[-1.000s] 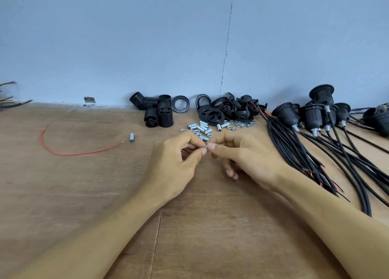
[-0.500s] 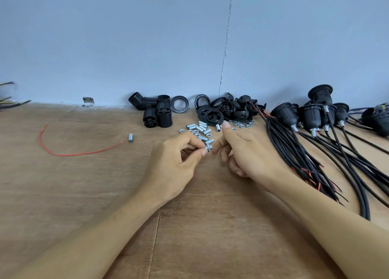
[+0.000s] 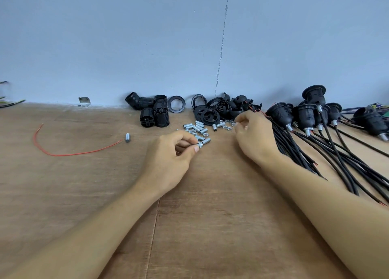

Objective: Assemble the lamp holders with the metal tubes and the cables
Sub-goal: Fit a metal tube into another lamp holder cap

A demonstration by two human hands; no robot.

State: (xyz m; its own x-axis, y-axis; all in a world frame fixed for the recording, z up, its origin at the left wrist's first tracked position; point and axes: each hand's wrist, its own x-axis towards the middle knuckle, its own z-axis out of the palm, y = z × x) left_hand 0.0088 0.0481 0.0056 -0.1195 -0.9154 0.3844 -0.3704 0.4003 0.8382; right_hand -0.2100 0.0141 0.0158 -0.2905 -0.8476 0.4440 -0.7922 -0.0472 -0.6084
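My left hand (image 3: 168, 154) pinches a threaded metal tube (image 3: 205, 141) between thumb and forefinger, low over the counter (image 3: 210, 215), at the near edge of the pile of loose tubes (image 3: 196, 128). The tube's long axis runs away from my fingertips, up and to the right, so its free end points roughly at my right hand (image 3: 253, 137). There looks to be a nut sitting on the gripped end, though it is too small to be sure.

My right hand is well apart from the left, further back and to the right, with its fingers curled and its tips down among the hex nuts (image 3: 227, 127). I cannot tell whether it has one pinched or is only touching them.

As I judge it, what matters next is the gap between the hands. The nuts lie just beside the right hand, and the tube's open end faces that way. The right hand is therefore the one to bring a nut across and meet the tube along its axis.

The cables (image 3: 311, 152) and the wired lamp holders (image 3: 305, 116) lie beyond my right wrist. The bare holder shells (image 3: 156, 114) stand against the wall behind my left hand.
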